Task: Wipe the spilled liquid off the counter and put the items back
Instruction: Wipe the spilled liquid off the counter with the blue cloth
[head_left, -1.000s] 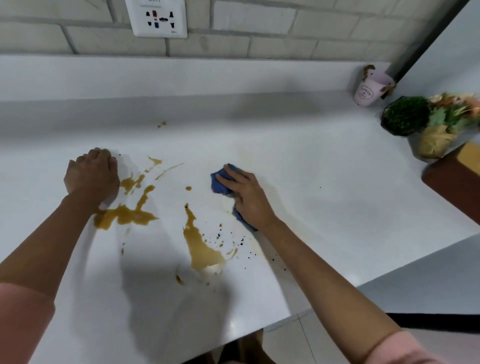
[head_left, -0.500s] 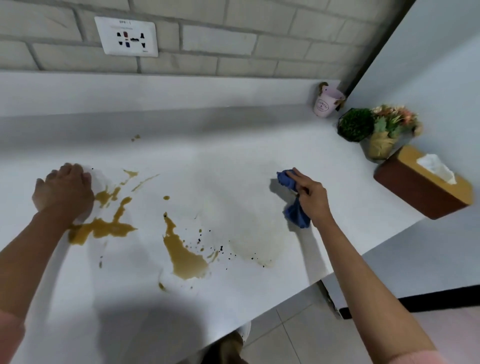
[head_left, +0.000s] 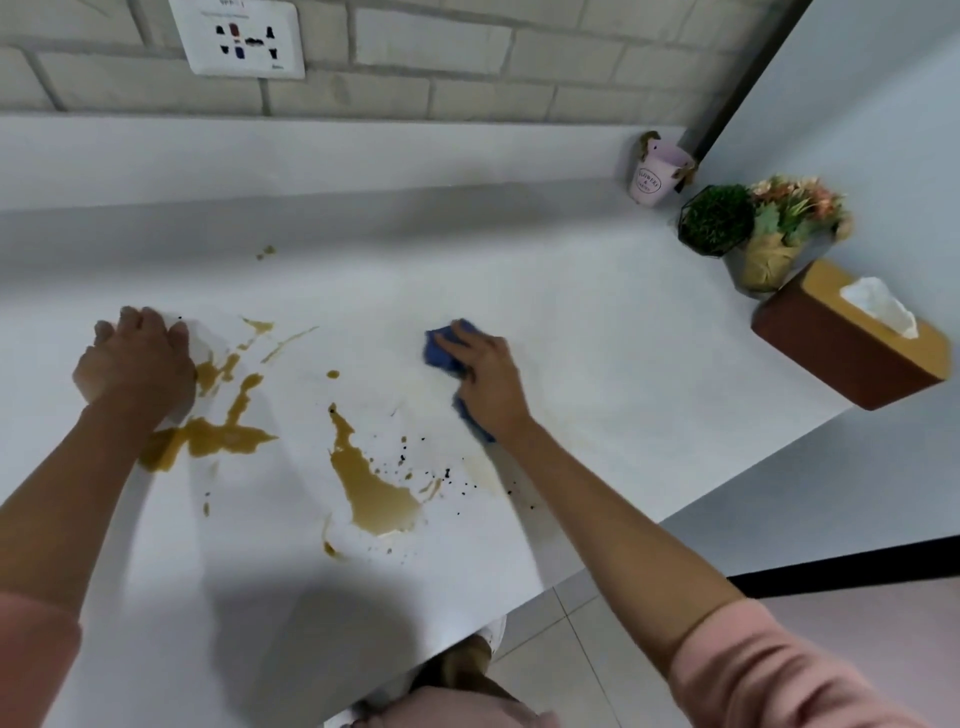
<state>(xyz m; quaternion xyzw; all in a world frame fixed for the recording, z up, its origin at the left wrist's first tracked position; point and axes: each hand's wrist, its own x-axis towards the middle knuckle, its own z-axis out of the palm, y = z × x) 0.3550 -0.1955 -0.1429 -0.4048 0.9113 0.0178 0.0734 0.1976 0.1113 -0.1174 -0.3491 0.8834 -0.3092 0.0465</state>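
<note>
Right hand pressed onto crumpled blue cloth, left hand fisted beside brown, speck-dotted spill.

Right hand presses blue cloth on counter; brown spill beside

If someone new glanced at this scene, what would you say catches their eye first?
Most likely the brown spill splashed across the middle and left of the white counter, with dark specks beside it. Next, the right hand pressing a blue cloth onto the counter right of the puddles, while the left hand rests at the spill's left edge.
</note>
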